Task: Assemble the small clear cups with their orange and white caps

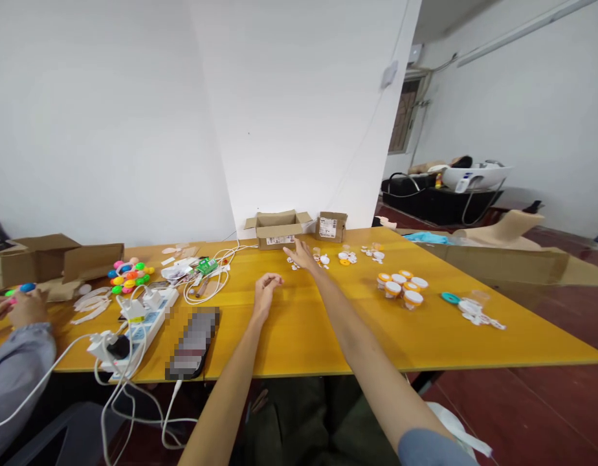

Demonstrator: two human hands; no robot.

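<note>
My right hand [301,255] is stretched far out over the yellow table [303,336], fingers spread flat and empty, right beside small white and orange parts [323,260] near an open cardboard box [278,230]. My left hand [266,291] rests on the table nearer me, fingers loosely curled, with nothing seen in it. A cluster of small orange-and-white jars [400,285] stands to the right of my right arm.
A white power strip [141,320] with plugs and cables lies at the left, beside a blurred dark device [192,343] and colourful toy pieces [129,275]. Another person's hands [22,307] work at the far left. A second small box [331,226] sits by the wall. Teal and white parts [466,305] lie right.
</note>
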